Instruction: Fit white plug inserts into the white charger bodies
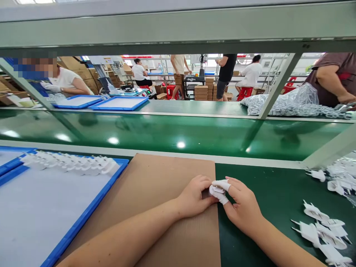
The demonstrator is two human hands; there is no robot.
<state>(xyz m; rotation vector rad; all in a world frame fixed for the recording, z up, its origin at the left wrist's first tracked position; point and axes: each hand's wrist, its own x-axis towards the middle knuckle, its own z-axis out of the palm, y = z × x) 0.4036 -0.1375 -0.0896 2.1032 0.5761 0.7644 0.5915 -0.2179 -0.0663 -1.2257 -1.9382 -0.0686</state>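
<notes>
Between both hands, over the right edge of a brown cardboard sheet [155, 185], is a small white plug part [217, 190], partly covered by fingers. My left hand [194, 196] grips it from the left with thumb and fingers. From the right, my right hand [240, 202] pinches it; white covers sit on its thumb and index fingertip. Several white two-pin plugs [308, 231] lie loose on the green table at the right. To the left, a blue-rimmed tray [91, 218] holds a row of similar white plugs [72, 163] along its far side.
Clear plastic bags [343, 167] lie at the right edge. Past a white rail runs a green conveyor belt [167, 135], with a metal post [278, 87] rising beyond. Blue trays [119, 103] and a bagged heap [289, 102] stand opposite. Several people work in the background.
</notes>
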